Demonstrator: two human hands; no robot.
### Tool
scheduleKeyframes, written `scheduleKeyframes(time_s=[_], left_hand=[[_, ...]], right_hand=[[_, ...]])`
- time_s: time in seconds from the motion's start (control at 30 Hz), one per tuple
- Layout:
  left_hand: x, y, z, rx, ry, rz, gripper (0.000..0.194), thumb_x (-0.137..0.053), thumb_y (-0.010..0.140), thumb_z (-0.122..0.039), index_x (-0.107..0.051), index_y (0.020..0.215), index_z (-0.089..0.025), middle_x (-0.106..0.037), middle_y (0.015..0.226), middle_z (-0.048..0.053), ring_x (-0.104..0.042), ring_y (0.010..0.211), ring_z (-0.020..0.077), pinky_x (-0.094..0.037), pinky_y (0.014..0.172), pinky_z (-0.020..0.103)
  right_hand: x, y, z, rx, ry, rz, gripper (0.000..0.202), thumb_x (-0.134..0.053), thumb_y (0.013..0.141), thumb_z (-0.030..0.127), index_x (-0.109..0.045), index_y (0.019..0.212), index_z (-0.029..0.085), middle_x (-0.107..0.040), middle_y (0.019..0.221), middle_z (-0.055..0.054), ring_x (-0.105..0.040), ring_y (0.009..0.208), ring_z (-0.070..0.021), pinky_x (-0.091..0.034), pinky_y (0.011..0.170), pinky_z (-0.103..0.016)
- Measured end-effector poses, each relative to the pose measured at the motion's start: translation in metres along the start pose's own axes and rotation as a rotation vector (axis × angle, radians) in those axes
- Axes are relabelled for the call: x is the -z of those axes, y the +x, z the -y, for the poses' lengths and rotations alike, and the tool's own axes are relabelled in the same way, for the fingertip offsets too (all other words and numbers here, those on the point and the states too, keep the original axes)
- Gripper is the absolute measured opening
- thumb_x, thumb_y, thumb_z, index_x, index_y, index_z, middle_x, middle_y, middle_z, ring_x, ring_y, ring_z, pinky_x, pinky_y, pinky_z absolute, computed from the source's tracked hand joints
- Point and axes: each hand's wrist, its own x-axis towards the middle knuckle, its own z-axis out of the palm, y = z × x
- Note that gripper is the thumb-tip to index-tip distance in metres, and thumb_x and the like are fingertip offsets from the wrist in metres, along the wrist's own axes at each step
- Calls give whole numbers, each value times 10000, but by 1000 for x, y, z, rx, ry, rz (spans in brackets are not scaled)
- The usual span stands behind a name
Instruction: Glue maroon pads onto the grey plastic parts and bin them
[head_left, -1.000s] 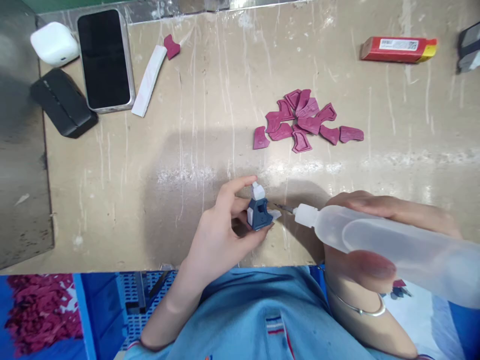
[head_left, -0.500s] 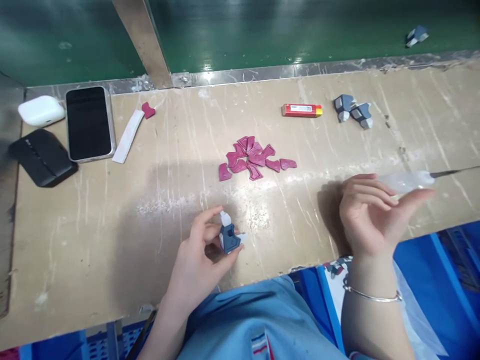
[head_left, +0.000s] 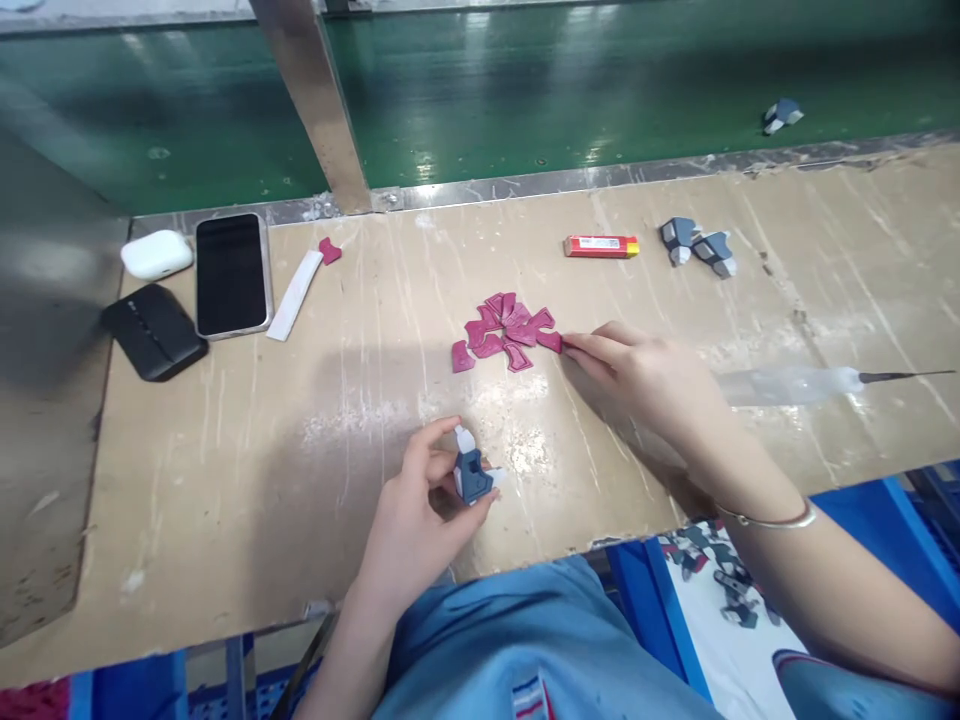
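Between the thumb and fingers of my left hand (head_left: 416,505) is a small dark blue and white plastic part (head_left: 472,475), held above the table near its front edge. My right hand (head_left: 652,385) reaches to the pile of flat magenta plastic pieces (head_left: 517,325). Its fingertips are closed at the rightmost magenta piece (head_left: 550,342); part of that piece is hidden by the fingers. Right of this hand lies a clear squeeze bottle (head_left: 806,384) with a thin dark needle tip, partly covered by the wrist.
Along the back lie a red lighter (head_left: 600,246), two blue-and-white parts (head_left: 697,247), a phone (head_left: 234,275), a white strip (head_left: 295,296), a white case (head_left: 157,254) and a black box (head_left: 155,332). Blue bins (head_left: 656,610) stand below the front edge. Another part (head_left: 782,115) rests on the green surface behind.
My right hand has left the squeeze bottle on the table and moved left to the magenta pieces. The left hand still holds the blue-and-white part. The view has shifted slightly.
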Motion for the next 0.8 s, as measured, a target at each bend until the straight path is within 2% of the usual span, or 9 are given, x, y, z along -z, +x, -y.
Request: scheduleKeyframes(time_s=[0.1,0.2,0.3,0.4,0.5,0.67,0.8], left_hand=[[-1,0,-2,12,-18,4,591,-795,844,-263,-555,1384,-287,-845,915,-18,-782,747,174,-598,715,269],[-2,1,-4,19,-55,21,600,-808,830,-269,-565,1379,-285,-845,912,-22,-773,727,161,-599,716,259],[-2,2,-9,30,-85,35,595,-803,819,-267,-569,1367,-269,-840,895,-29,-768,720,150,-595,722,245],[0,2,-16,34,-73,56,613,-777,779,-205,-566,1353,-246,-800,818,-63,-748,706,130,-575,730,223],[2,2,-20,20,-62,63,628,-742,747,-152,-565,1344,-233,-731,745,-100,-706,669,106,-550,709,200],[1,2,-21,17,-83,57,578,-732,795,-179,-555,1343,-228,-714,755,-95,-704,684,110,-565,716,207],[1,2,-18,31,-98,46,610,-723,779,-145,-552,1356,-243,-702,753,-99,-705,687,114,-563,688,200]], right_hand=[[13,-10,14,36,127,-113,275,-558,1112,354,-809,1113,242,-805,1033,-88,-761,810,-221,-565,636,-333],[28,-24,45,96,312,-221,170,-642,1073,251,-803,1127,269,-772,970,-65,-744,819,-196,-616,696,-330],[35,-35,77,236,524,-214,263,-702,1012,95,-777,1211,250,-762,944,-32,-739,783,-153,-644,664,-286],[31,-43,98,297,667,-195,312,-678,985,1,-779,1202,202,-824,1050,-52,-810,979,-182,-715,792,-287],[21,-44,105,326,696,-219,290,-672,967,-29,-803,1161,141,-849,1112,-92,-816,1126,-209,-725,932,-284],[8,-40,101,365,754,-224,353,-707,962,20,-795,1267,176,-862,1124,-94,-834,1109,-239,-753,868,-306],[5,-36,103,335,841,-195,354,-698,956,24,-796,1260,178,-863,1100,-100,-834,1106,-258,-750,939,-371]])
